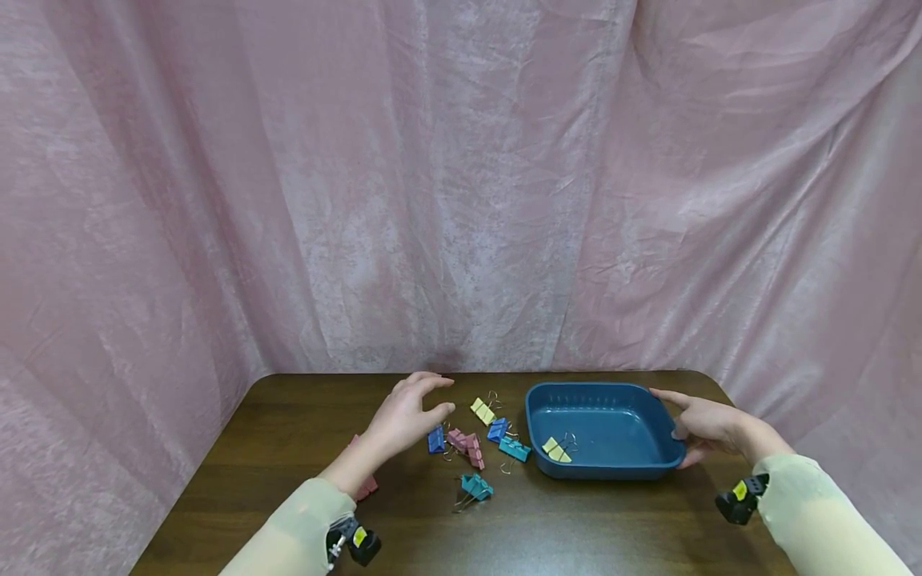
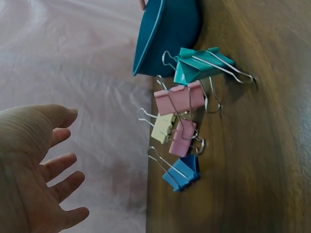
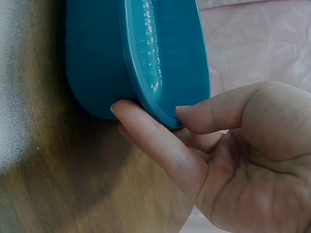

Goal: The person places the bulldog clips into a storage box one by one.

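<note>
My left hand [image 1: 405, 414] hovers over the table with its fingers spread and relaxed, holding nothing. Just right of it lie a blue binder clip [image 1: 435, 439], pink binder clips [image 1: 473, 450] and a yellow binder clip [image 1: 483, 411]. A second blue binder clip [image 1: 498, 430] and a teal binder clip [image 1: 515, 449] lie nearer the blue plastic tray [image 1: 605, 472]. At the tray's right end my right hand [image 3: 243, 145] pinches the rim, thumb inside and fingers along the outer wall. One yellow binder clip [image 1: 556, 450] sits inside the tray, in its left front corner.
Toward the front of the brown wooden table [image 1: 569, 528] another teal binder clip [image 1: 475, 486] stands with its wire handles out. More pink [image 1: 366, 487] shows partly hidden behind my left forearm. A pink curtain [image 1: 461, 200] hangs along the table's back edge.
</note>
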Available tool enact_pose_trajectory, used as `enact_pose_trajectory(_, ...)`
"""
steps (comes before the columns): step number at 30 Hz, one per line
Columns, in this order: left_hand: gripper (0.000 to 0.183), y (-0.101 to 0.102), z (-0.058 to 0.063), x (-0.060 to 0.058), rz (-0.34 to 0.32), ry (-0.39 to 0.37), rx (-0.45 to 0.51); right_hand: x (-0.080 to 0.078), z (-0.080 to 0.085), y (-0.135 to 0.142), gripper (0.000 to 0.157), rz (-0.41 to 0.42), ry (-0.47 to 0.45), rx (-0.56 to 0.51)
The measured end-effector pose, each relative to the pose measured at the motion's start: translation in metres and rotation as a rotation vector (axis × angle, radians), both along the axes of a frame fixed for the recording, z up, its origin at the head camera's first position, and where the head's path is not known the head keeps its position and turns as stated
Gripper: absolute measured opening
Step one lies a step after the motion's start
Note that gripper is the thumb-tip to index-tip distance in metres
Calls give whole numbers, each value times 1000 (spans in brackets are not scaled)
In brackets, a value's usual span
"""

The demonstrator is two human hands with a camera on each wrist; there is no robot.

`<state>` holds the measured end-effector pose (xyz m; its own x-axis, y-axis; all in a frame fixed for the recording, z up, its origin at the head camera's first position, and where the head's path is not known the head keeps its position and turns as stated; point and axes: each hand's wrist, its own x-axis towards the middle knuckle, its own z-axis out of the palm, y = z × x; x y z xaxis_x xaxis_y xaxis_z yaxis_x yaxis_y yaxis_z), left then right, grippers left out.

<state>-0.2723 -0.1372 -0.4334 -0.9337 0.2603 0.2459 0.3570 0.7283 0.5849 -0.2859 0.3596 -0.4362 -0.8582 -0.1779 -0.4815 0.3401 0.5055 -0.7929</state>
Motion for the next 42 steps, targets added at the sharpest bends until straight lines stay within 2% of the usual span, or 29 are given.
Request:
enact_pose_trajectory(13, 38, -17, -10, 5, 7, -26, -24, 0, 1, 0, 88, 10, -5, 27)
enact_pose_trajectory(23, 38, -21, -14, 6, 19, -21, -36, 0, 0, 2, 87, 33, -15, -14)
enact_pose_trajectory(35, 37, -22, -20, 6, -1, -62, -47, 0, 2, -2, 85, 11, -6, 25)
enact_pose_trajectory(42, 33, -23, -25, 11, -4, -27, -94, -1, 1, -1, 85, 17, -1, 15)
